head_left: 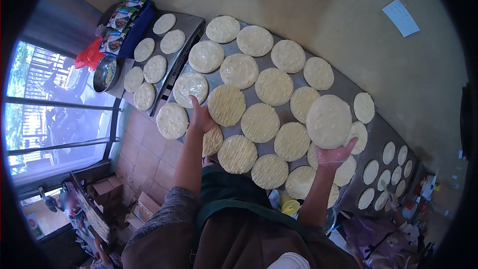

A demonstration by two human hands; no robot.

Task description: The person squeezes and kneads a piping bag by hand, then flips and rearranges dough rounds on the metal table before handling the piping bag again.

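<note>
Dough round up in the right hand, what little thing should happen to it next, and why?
I'd probably bring the left hand over to steady the raised dough round. The right hand seems to support it mostly at its near edge, above other dough rounds, while the left hand is off to the side.

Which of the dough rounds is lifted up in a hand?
The smooth round resting on the right hand. It is raised in front of the others, while the other rounds lie flat.
</note>
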